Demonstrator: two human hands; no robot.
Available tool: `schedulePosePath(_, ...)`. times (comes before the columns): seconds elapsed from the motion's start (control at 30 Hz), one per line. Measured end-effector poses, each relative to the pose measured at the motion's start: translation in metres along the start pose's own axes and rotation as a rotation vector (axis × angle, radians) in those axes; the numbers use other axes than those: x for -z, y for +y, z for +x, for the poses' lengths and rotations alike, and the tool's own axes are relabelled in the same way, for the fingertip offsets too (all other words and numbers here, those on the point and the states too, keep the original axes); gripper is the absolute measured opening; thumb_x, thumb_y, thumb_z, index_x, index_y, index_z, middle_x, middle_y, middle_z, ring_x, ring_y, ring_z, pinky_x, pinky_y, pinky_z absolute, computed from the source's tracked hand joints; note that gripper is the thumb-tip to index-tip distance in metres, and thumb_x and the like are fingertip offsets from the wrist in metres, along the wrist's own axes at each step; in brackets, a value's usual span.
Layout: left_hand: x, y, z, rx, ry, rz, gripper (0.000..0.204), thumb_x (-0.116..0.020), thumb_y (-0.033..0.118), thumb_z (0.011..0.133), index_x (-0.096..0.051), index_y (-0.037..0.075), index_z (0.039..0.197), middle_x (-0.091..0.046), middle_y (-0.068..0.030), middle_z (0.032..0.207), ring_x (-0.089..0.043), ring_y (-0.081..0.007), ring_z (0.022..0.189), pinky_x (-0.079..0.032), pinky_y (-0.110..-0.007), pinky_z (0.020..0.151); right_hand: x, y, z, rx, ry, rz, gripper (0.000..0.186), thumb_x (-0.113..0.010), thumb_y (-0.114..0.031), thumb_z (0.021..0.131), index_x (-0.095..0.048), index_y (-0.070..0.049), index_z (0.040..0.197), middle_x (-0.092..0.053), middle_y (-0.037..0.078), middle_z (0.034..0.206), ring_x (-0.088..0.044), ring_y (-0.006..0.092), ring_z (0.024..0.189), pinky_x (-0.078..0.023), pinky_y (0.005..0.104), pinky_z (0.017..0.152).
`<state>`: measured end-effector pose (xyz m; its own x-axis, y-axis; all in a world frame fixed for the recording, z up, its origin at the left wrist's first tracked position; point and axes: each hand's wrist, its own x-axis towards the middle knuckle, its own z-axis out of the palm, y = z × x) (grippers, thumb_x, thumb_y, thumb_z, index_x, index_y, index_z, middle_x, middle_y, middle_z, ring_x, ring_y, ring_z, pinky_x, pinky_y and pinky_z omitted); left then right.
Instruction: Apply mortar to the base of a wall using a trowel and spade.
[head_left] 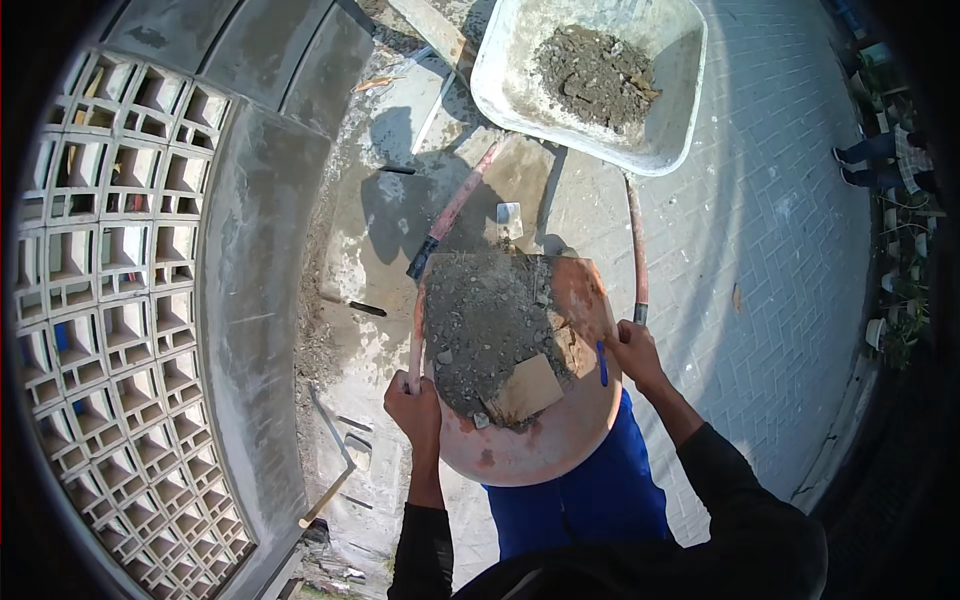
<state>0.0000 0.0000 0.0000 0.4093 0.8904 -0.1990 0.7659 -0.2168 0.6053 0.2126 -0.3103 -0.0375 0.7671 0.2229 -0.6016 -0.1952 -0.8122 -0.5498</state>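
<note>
Between my hands is a wide, reddish scoop-like pan (530,460) with a rounded near edge and a straight far edge. It carries grey rubble (480,320) and a flat tan broken piece (527,390). My left hand (412,405) is closed round the pan's left side. On the opposite side, my right hand (636,352) grips the rim, close to a short blue strip (602,363). Beyond the pan stands a whitish wheelbarrow (500,95) with a heap of rubble (598,78) in its tub. Its two reddish handles point toward me.
A wall of pierced concrete blocks (125,250) rises at left, above a grey ledge (255,300). A wooden-handled tool (325,495) lies near its foot. Herringbone paving (770,260) stretches to the right, where a person (885,160) and potted plants (905,290) are seen.
</note>
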Motion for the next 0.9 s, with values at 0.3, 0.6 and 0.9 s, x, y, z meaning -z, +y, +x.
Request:
schedulePosePath(0.3, -0.137, 0.303, 0.140, -0.124, -0.330, -0.028, 0.027, -0.072, 0.016, 0.078, -0.071, -0.004, 0.095, -0.071, -0.0186, 0.080, -0.070, -0.0282, 0.070, -0.053, -0.040, 0.069, 0.237, -0.050, 0.195, 0.014, -0.063, 0.648, 0.044, -0.056, -0.008, 0.095, -0.045, 0.011, 0.133, -0.065, 0.015, 0.090, -0.066, 0.0178, 0.063, -0.055, 0.0288, 0.052)
schedulePosePath(0.6, -0.278, 0.468, 0.297, 0.314, -0.545, -0.574, 0.025, -0.062, 0.010, 0.080, -0.062, -0.012, 0.092, -0.061, -0.0160, 0.090, -0.059, -0.0257, 0.074, -0.048, -0.046, 0.059, 0.357, -0.029, 0.432, -0.001, -0.174, 0.312, 0.020, -0.068, -0.018, 0.093, -0.071, 0.000, 0.086, -0.064, 0.003, 0.067, -0.057, 0.0103, 0.057, -0.043, 0.0297, 0.051)
schedulePosePath(0.9, -0.132, 0.298, 0.154, 0.173, -0.589, -0.294, 0.074, -0.068, 0.006, 0.075, -0.042, -0.002, 0.143, -0.066, -0.0183, 0.117, -0.065, -0.0287, 0.110, -0.050, -0.037, 0.097, 0.237, -0.020, 0.227, -0.213, -0.074, 0.712, 0.067, -0.064, -0.034, 0.098, -0.042, -0.002, 0.153, -0.064, 0.007, 0.087, -0.054, 0.0113, 0.056, -0.042, 0.0239, 0.047)
